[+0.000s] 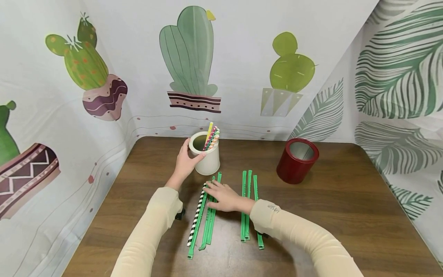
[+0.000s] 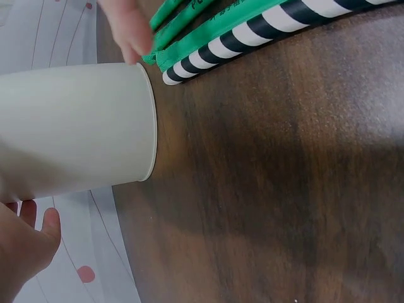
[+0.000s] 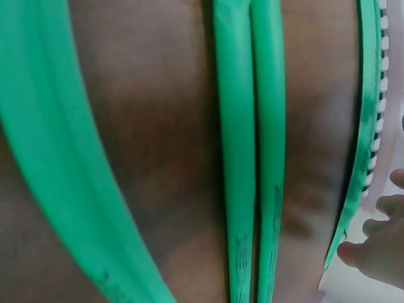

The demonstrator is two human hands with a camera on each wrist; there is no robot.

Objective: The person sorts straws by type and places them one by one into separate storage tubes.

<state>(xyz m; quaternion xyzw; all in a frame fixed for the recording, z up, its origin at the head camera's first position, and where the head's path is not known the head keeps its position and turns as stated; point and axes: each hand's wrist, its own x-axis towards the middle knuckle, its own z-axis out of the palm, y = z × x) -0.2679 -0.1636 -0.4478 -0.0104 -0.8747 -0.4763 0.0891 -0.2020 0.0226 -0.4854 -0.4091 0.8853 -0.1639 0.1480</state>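
Note:
My left hand holds a cream canister near its rim, thumb across the front and fingers at the left side. Colourful paper straws, one yellow and others patterned, lean inside it. In the left wrist view the hand touches the canister. My right hand lies over the upper part of several green-wrapped straws, fingers spread and pointing left. Beside them is a black-and-white striped straw. The right wrist view shows the fingers extended; nothing visible is gripped.
A dark red canister stands upright at the right of the wooden table. More green-wrapped straws lie under the right forearm. A cactus-print cloth hangs behind the table.

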